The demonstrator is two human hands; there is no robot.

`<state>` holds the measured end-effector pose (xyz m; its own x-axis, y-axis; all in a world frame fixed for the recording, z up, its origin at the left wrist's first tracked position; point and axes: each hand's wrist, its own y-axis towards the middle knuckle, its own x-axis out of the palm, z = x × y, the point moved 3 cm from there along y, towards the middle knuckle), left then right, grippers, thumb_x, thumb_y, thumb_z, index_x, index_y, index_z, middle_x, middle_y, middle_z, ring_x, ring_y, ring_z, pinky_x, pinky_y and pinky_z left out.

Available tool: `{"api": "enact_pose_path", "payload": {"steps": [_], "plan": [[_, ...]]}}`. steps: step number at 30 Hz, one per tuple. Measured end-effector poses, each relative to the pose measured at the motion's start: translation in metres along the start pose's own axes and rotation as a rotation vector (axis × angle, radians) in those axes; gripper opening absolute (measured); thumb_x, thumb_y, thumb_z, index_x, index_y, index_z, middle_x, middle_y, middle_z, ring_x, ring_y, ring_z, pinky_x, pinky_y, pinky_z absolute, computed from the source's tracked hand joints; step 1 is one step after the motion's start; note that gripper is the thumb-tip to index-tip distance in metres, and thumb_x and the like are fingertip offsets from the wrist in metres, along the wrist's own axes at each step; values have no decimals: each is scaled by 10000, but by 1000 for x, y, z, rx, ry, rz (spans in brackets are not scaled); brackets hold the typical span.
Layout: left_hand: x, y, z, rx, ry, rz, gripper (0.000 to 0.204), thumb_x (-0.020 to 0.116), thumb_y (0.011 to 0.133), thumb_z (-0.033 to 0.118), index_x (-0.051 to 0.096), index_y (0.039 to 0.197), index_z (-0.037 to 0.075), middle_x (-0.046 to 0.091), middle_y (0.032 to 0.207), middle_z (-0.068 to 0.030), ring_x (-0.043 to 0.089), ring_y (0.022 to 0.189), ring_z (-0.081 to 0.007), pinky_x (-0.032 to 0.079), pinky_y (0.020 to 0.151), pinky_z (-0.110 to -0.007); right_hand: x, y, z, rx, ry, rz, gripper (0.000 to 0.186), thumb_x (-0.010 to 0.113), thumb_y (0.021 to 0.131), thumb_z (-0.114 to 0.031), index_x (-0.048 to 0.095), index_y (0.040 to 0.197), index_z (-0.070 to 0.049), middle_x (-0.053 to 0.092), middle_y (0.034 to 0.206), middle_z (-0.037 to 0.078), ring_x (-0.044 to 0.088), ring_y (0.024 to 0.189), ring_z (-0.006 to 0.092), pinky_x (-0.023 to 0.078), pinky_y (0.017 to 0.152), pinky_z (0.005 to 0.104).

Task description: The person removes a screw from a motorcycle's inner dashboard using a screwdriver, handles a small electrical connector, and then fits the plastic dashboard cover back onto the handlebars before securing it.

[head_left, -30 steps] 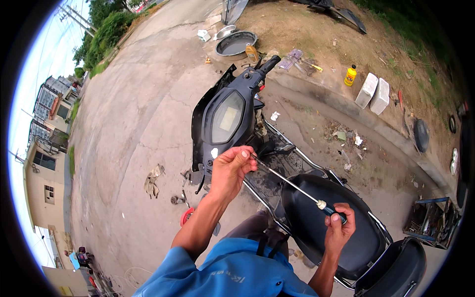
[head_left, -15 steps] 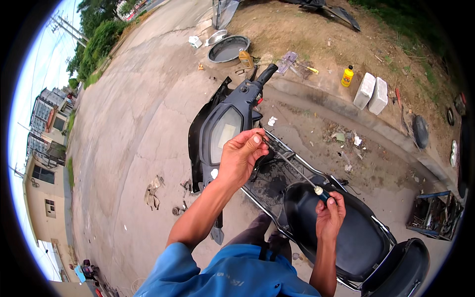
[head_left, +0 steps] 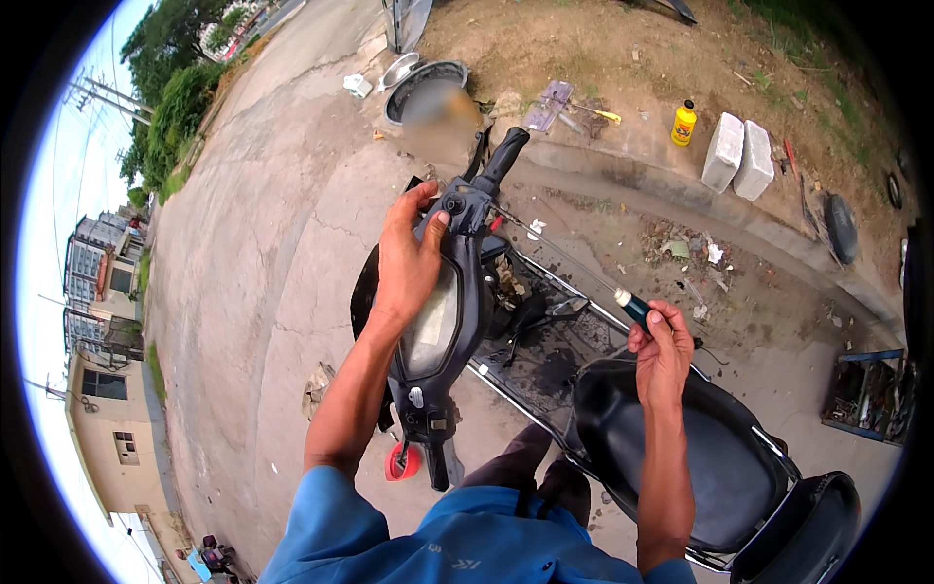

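Note:
A motor scooter stands before me, its dark handlebar cover (head_left: pixel 457 326) partly stripped of surrounding panels. Gripped by my left hand (head_left: pixel 411 255) is the cover's far part near the handlebar grip (head_left: pixel 506 154), with thumb on the near side and fingers over the front. My right hand (head_left: pixel 664 346) holds a long screwdriver (head_left: pixel 632 307) by its dark green and white handle. The thin shaft slants up and left, its tip end meeting the back of the handlebar cover; exact contact is too small to tell. Below my right hand lies the black seat (head_left: pixel 671 428).
A bare metal frame rail (head_left: pixel 511 394) runs beside the footwell. Beyond the curb stand a yellow bottle (head_left: pixel 684 124) and two white blocks (head_left: pixel 723 154). A black basin (head_left: pixel 428 78) sits at the far left, a tool crate (head_left: pixel 868 397) at right, a red container (head_left: pixel 401 462) below the handlebar.
My left hand has left the screwdriver's tip end and moved up and left onto the handlebar cover. My right hand has raised the screwdriver slightly, its tip end now against the cover.

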<state>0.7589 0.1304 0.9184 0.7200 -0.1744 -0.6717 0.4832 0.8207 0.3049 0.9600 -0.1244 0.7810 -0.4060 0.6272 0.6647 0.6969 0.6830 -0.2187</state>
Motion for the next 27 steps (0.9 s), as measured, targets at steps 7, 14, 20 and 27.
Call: {"api": "enact_pose_path", "payload": {"steps": [7, 14, 20, 27], "plan": [[22, 23, -40, 5, 52, -97, 485, 657, 911, 111, 485, 1345, -17, 600, 1287, -229, 565, 1222, -380, 428, 1039, -399, 23, 40, -1, 34, -148, -17, 188, 633, 955, -122, 591, 1106, -20, 586, 740, 43, 549, 634, 112, 445, 566, 254], [26, 24, -34, -14, 47, -96, 481, 660, 886, 70, 502, 1330, -23, 616, 1246, -248, 604, 1173, -361, 449, 1009, -386, 39, 59, -22, -16, -317, -40, 169, 634, 955, -126, 613, 1079, -14, 590, 734, 33, 558, 645, 102, 454, 578, 249], [27, 25, -37, -20, -25, -88, 463, 652, 883, 47, 521, 1319, -32, 627, 1211, -249, 627, 1129, -346, 466, 977, -378, 57, 68, -42, -93, -507, -117, 164, 638, 957, -132, 630, 1064, -9, 597, 737, 26, 560, 647, 88, 461, 586, 246], [30, 24, -35, -46, -37, -94, 460, 653, 882, 48, 522, 1316, -32, 640, 1183, -247, 639, 1098, -352, 474, 962, -381, 61, 77, -51, -113, -538, -149, 160, 637, 961, -120, 628, 1072, -5, 599, 733, 26, 555, 639, 92, 458, 584, 248]]}}
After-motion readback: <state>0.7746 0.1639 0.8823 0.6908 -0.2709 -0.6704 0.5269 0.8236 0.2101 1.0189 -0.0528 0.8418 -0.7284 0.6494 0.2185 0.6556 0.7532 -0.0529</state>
